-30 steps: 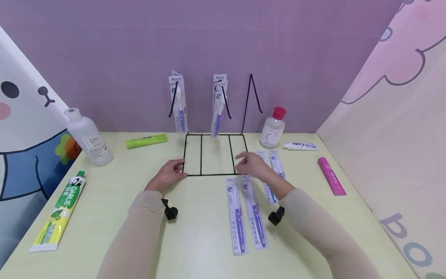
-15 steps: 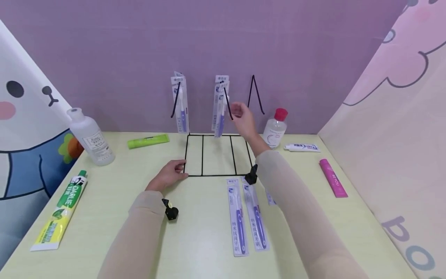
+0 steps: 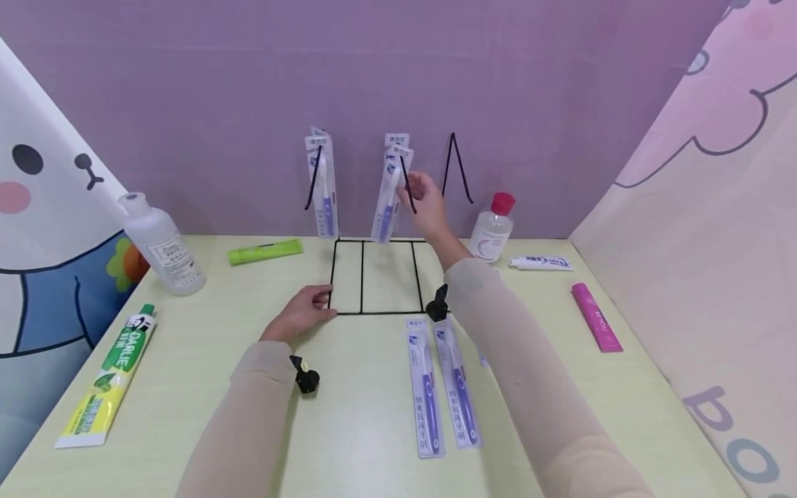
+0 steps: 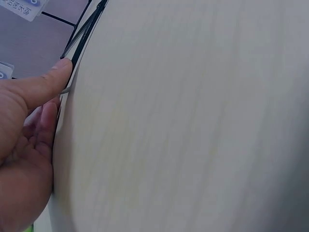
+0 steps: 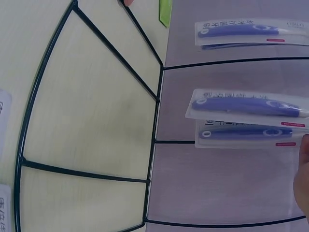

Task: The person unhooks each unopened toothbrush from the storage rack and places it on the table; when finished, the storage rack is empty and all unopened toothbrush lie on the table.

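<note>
A black wire display rack point(image 3: 391, 312) stands on the table with three upright hooks. At its left front corner my left hand point(image 3: 300, 312) grips the wire, thumb point(image 4: 61, 72) against it in the left wrist view. Packaged toothbrushes point(image 3: 322, 187) hang on the left hook. On the middle hook, a front packaged toothbrush point(image 3: 387, 197) hangs tilted, its lower end to the left, before another packaged toothbrush point(image 5: 241, 134). My right hand point(image 3: 426, 207) is at the right edge of these packages; whether its fingers pinch one is hidden. The right hook point(image 3: 459, 162) bears nothing.
Two packaged toothbrushes point(image 3: 426, 401) lie before the rack; more are partly hidden under the right forearm. Around stand a white bottle point(image 3: 165, 249) and a red-capped bottle point(image 3: 490, 235). Toothpaste tubes, green-yellow point(image 3: 108, 380), lime point(image 3: 264, 252), white point(image 3: 540, 263) and pink point(image 3: 596, 318), lie about.
My right hand has risen from the rack's right front corner to the middle hook. The front toothbrush package there has swung its lower end left. The left hand stays in place.
</note>
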### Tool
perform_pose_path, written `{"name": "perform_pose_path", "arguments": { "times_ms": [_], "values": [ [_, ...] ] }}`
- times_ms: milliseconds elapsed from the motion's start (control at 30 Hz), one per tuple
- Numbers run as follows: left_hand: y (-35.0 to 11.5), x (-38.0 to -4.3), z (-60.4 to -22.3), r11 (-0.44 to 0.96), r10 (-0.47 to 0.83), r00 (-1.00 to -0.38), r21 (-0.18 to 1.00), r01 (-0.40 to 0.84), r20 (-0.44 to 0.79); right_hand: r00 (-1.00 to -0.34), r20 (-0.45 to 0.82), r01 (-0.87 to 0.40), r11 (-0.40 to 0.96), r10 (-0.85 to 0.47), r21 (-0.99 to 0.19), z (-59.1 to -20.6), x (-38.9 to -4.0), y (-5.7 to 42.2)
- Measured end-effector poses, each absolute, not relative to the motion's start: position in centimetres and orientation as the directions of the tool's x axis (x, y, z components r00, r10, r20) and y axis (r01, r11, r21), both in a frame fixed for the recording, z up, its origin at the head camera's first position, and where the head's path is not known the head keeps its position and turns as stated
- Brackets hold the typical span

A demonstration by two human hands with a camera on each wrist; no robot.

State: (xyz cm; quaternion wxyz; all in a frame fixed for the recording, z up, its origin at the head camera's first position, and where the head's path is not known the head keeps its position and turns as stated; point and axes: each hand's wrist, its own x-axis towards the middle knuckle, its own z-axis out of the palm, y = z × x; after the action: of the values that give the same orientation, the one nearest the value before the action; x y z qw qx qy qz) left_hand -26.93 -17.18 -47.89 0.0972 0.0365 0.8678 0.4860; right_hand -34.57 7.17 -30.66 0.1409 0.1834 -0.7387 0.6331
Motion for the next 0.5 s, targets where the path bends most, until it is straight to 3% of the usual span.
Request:
{"name": "perform_pose_path", "arguments": {
  "times_ms": [300, 500],
  "values": [
    [-17.1, -26.8, -48.0, 0.521, 0.156, -0.978, 0.852, -0.039, -0.14, -0.878, 0.477, -0.478, 0.017, -0.033, -0.878, -30.8, -34.7, 8.1],
    [-17.0, -26.7, -47.7, 0.53, 0.146, -0.981, 0.847, -0.032, -0.128, -0.882, 0.466, -0.464, -0.043, -0.07, -0.885, -32.3, -35.6, 10.0]
  ]
}}
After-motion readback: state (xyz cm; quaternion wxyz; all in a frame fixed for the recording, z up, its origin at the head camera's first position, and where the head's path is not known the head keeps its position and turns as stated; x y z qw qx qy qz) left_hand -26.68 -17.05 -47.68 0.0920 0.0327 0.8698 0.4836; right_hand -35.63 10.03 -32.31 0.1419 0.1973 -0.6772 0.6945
